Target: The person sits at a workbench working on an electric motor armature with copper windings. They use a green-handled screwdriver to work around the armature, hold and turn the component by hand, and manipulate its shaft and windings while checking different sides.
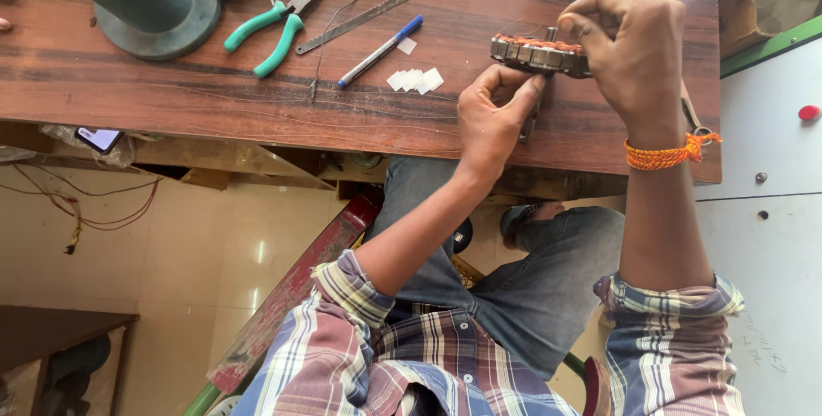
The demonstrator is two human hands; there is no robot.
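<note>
A round motor stator (538, 53) with copper windings and a metal laminated rim is held on edge over the wooden workbench (171, 91). My right hand (631, 52) grips it from the right side, fingers curled over its top. From below, my left hand (491, 112) pinches its near rim with thumb and fingers. An orange thread band sits on my right wrist.
On the bench lie green-handled pliers (272, 29), a blue and white pen (380, 50), small white paper slips (415, 80), a long metal strip (390, 3) and a thin wire. A green machine base (145, 1) stands at the back left. A white cabinet (766, 193) is on the right.
</note>
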